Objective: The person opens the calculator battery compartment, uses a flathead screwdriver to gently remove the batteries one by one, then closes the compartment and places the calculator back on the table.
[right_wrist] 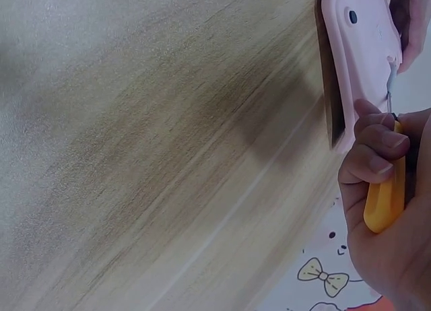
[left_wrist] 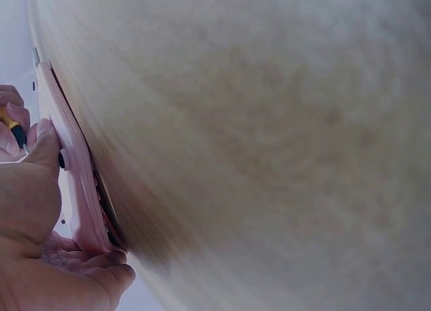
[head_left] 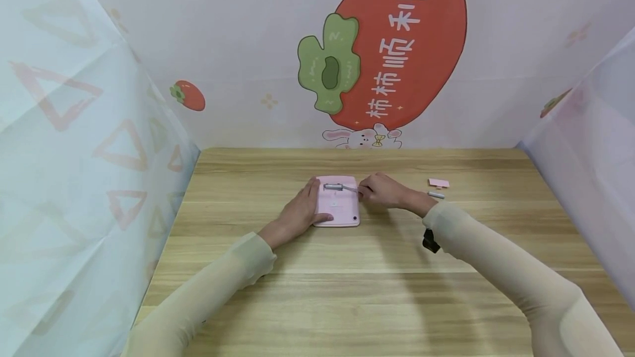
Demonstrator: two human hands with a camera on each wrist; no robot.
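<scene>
A pink calculator (head_left: 339,211) lies face down on the wooden table, its keys (left_wrist: 101,203) peeking out below the edge in the left wrist view. My left hand (head_left: 297,211) holds it by the left side, thumb over the back and fingers at the edge. A silver battery (head_left: 333,187) sits in the uncovered compartment near the far end. My right hand (head_left: 384,190) grips a yellow-handled screwdriver (right_wrist: 385,196) with the fingers curled round the handle. Its thin metal shaft (head_left: 350,188) reaches leftward to the battery's end.
To the right on the wooden table (head_left: 317,302) lie a small pink battery cover (head_left: 439,183) and a loose silver battery (head_left: 436,195), beyond my right forearm. A printed backdrop (head_left: 278,59) rises behind the table's far edge, with white sheets at both sides.
</scene>
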